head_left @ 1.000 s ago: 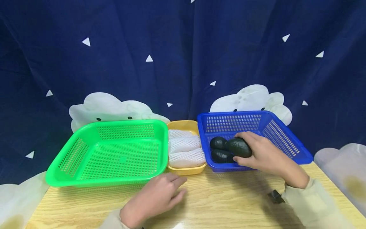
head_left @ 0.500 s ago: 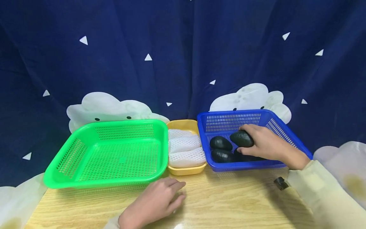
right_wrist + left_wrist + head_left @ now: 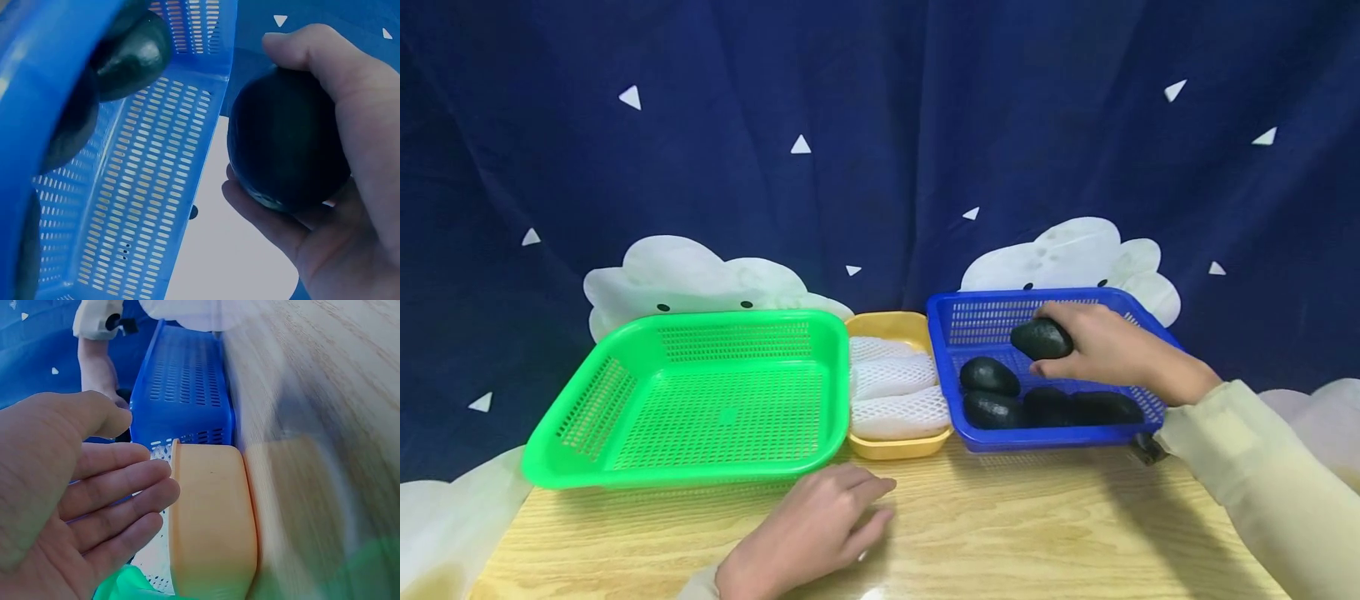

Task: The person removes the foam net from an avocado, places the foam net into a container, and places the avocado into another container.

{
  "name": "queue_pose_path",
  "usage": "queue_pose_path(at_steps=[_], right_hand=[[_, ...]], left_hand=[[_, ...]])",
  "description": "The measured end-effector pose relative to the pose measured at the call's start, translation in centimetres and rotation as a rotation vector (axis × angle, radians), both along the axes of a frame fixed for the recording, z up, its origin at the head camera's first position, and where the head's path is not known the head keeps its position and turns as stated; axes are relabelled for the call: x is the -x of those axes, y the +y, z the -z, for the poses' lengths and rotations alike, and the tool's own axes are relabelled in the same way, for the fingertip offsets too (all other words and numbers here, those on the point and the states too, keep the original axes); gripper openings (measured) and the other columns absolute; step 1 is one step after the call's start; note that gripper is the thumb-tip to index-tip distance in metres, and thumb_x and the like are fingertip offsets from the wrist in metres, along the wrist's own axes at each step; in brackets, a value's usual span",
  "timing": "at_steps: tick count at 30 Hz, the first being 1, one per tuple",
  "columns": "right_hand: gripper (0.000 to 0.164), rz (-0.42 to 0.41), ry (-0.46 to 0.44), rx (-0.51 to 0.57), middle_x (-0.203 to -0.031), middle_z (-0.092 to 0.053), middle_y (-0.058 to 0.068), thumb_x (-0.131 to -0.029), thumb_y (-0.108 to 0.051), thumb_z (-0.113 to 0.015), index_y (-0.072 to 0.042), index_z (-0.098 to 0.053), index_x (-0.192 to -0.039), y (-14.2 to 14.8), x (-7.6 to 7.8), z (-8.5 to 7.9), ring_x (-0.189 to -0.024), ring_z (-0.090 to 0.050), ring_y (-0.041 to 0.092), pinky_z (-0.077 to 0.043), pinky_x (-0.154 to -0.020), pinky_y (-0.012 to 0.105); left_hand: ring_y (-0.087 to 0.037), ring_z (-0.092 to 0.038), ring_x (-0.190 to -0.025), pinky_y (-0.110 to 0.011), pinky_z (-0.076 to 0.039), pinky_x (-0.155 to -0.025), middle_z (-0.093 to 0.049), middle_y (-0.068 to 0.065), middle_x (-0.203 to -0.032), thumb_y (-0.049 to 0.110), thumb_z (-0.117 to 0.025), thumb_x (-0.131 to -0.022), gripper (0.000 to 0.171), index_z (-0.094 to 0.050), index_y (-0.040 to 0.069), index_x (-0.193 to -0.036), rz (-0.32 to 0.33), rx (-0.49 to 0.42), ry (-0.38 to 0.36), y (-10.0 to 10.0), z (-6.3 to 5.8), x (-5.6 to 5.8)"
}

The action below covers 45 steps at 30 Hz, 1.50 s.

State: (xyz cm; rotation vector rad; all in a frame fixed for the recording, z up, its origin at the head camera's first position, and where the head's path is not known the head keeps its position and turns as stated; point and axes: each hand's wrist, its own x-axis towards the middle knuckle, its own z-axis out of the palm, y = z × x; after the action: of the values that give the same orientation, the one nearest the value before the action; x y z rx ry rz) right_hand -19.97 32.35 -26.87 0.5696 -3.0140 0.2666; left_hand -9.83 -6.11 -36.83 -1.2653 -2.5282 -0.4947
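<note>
My right hand grips a dark green avocado above the blue basket. The right wrist view shows thumb and fingers wrapped around this avocado, apart from the basket's mesh. Several more avocados lie in the near part of that basket. My left hand is over the table in front of the yellow basket, holding nothing. In the left wrist view its fingers are extended and only slightly bent, beside the yellow basket's outer wall.
The green basket stands on the left of the wooden table. White foam net sleeves fill the yellow basket, which sits between the green and blue ones. A dark blue curtain hangs behind.
My right hand has lifted the avocado up and slightly rightward, away from the others, which now show more fully. The left hand has barely moved. The head view has shifted slightly.
</note>
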Motion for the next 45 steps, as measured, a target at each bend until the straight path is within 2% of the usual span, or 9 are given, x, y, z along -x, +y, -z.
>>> queue_pose_path(at_steps=[6, 8, 19, 27, 32, 37, 39, 43, 45], right_hand=[[0.052, 0.037, -0.086, 0.028, -0.082, -0.061, -0.005, -0.069, -0.06, -0.079, -0.025, -0.058, -0.102, 0.4, 1.1, -0.7, -0.071, -0.054, 0.011, -0.044, -0.057, 0.025], [0.052, 0.046, -0.096, 0.039, -0.081, -0.062, -0.005, -0.069, -0.059, -0.079, -0.025, -0.058, -0.102, 0.7, 1.5, -0.7, -0.07, -0.054, 0.011, -0.044, -0.058, 0.026], [0.06, 0.111, -0.179, 0.044, -0.087, -0.066, 0.001, -0.07, -0.062, -0.077, -0.02, -0.059, -0.11, 2.3, 4.3, 0.3, -0.075, -0.057, 0.016, -0.044, -0.062, 0.029], [0.062, 0.115, -0.18, 0.015, -0.088, -0.067, 0.002, -0.071, -0.062, -0.076, -0.017, -0.059, -0.111, 4.0, 6.1, 2.2, -0.077, -0.057, 0.017, -0.043, -0.063, 0.029], [0.068, 0.13, -0.27, 0.019, -0.093, -0.066, 0.006, -0.071, -0.065, -0.075, -0.014, -0.057, -0.111, 4.5, 6.8, 3.5, -0.079, -0.057, 0.019, -0.043, -0.061, 0.029], [0.085, 0.163, -0.362, -0.006, -0.107, -0.066, 0.011, -0.068, -0.071, -0.072, -0.009, -0.054, -0.123, 5.0, 7.3, 4.9, -0.089, -0.059, 0.023, -0.049, -0.067, 0.033], [0.087, 0.165, -0.363, -0.015, -0.109, -0.066, 0.013, -0.068, -0.071, -0.072, -0.008, -0.053, -0.125, 5.2, 7.5, 5.5, -0.09, -0.06, 0.024, -0.051, -0.068, 0.035], [0.081, 0.152, -0.345, -0.03, -0.106, -0.067, 0.013, -0.071, -0.065, -0.074, -0.006, -0.054, -0.123, 5.5, 8.0, 6.5, -0.089, -0.06, 0.025, -0.051, -0.068, 0.036], [0.083, 0.139, -0.347, -0.049, -0.109, -0.066, 0.017, -0.073, -0.062, -0.074, -0.002, -0.052, -0.126, 5.6, 8.2, 6.9, -0.092, -0.062, 0.03, -0.053, -0.071, 0.041]], left_hand=[[-0.004, -0.068, -0.089, -0.023, -0.056, -0.082, -0.073, 0.008, -0.098, 0.032, -0.064, -0.091, 0.027, -0.072, 0.017, -0.112, 0.011, -0.003, 0.003, 0.0, 0.0, 0.0], [-0.004, -0.068, -0.089, -0.023, -0.056, -0.082, -0.073, 0.008, -0.098, 0.031, -0.064, -0.091, 0.027, -0.072, 0.017, -0.112, 0.013, -0.002, 0.005, 0.0, 0.0, 0.1], [-0.002, -0.067, -0.087, -0.021, -0.055, -0.082, -0.073, 0.009, -0.095, 0.034, -0.06, -0.093, 0.025, -0.072, 0.018, -0.109, 0.035, -0.02, 0.033, -0.2, 0.1, 0.2], [-0.002, -0.067, -0.087, -0.02, -0.054, -0.081, -0.073, 0.009, -0.096, 0.031, -0.062, -0.093, 0.023, -0.073, 0.018, -0.108, 0.049, -0.016, 0.024, 0.0, 0.3, 0.3], [-0.001, -0.067, -0.088, -0.02, -0.054, -0.081, -0.073, 0.01, -0.096, 0.031, -0.061, -0.093, 0.022, -0.072, 0.018, -0.108, 0.058, -0.001, 0.026, 0.0, 0.3, 0.4], [-0.002, -0.066, -0.09, -0.02, -0.054, -0.083, -0.073, 0.01, -0.098, 0.031, -0.06, -0.094, 0.021, -0.072, 0.019, -0.107, 0.077, 0.024, 0.033, 0.0, 0.4, 0.5], [-0.002, -0.066, -0.09, -0.02, -0.054, -0.083, -0.073, 0.01, -0.098, 0.031, -0.06, -0.094, 0.021, -0.072, 0.019, -0.106, 0.077, 0.029, 0.035, -0.1, 0.5, 0.5], [-0.002, -0.066, -0.089, -0.02, -0.054, -0.083, -0.073, 0.01, -0.096, 0.031, -0.061, -0.093, 0.021, -0.072, 0.018, -0.105, 0.06, 0.024, 0.03, -0.1, 0.6, 0.5], [-0.001, -0.066, -0.088, -0.02, -0.054, -0.083, -0.073, 0.01, -0.096, 0.031, -0.061, -0.094, 0.021, -0.072, 0.018, -0.106, 0.053, 0.02, 0.029, -0.2, 0.6, 0.5]])
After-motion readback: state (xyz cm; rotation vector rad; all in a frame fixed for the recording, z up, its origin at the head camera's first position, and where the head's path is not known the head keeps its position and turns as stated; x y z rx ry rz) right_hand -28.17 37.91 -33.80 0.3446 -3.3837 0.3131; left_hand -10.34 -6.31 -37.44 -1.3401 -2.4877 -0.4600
